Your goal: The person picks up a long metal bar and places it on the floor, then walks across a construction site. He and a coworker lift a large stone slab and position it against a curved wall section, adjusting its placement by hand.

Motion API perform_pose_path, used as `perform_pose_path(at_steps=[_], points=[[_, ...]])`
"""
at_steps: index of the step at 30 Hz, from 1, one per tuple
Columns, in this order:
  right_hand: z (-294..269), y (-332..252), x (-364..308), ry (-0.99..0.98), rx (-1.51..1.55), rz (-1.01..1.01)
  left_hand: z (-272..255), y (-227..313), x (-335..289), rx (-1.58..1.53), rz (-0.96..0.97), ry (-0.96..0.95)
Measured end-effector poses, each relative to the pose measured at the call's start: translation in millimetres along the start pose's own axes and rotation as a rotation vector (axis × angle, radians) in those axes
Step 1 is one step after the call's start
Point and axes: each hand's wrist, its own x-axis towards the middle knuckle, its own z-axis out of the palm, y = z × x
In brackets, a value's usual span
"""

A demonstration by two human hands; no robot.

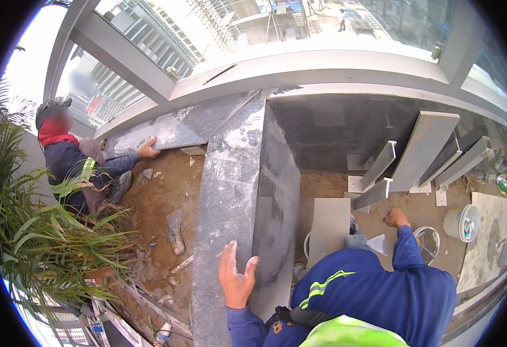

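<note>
- The left hand [236, 277] lies open, fingers spread, flat on the long grey stone slab [230, 191].
- The right hand [396, 218] looks loosely closed near the pale tile [328, 228]; hard to tell.
- A co-worker's hand [147, 149] touches the far slab [166, 130].

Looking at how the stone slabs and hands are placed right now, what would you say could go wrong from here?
The left hand rests flat on top of the long grey stone slab, fingers over its edge; if the slab shifts, they might get pinched. The co-worker's hand presses another slab nearby, so an uncoordinated push could jar either piece. Several stone strips lean against the wall near the right hand and may slide down.
</note>
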Motion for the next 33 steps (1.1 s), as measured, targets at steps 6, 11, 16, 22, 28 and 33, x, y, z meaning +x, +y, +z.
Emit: perform_pose_path(at_steps=[6, 11, 16, 22, 28, 33], points=[[26, -12, 14, -0.162, 0.229, -0.154, 71, 39, 33, 0.322, 0.013, -0.091], [-29, -68, 60, -0.077, 0.271, -0.375, 98, 47, 44, 0.563, -0.08, -0.022], [-95, -143, 87, -0.263, 0.39, -0.642, 115, 51, 56, 0.727, -0.185, 0.057], [-165, -211, 109, -0.212, 0.221, -0.925, 129, 55, 66, 0.845, -0.267, 0.147], [-201, -236, 112, -0.258, 0.281, -0.935, 130, 59, 72, 0.858, -0.315, 0.191], [-230, -271, 91, -0.329, 0.352, -0.955, 135, 57, 76, 0.847, -0.338, 0.254]])
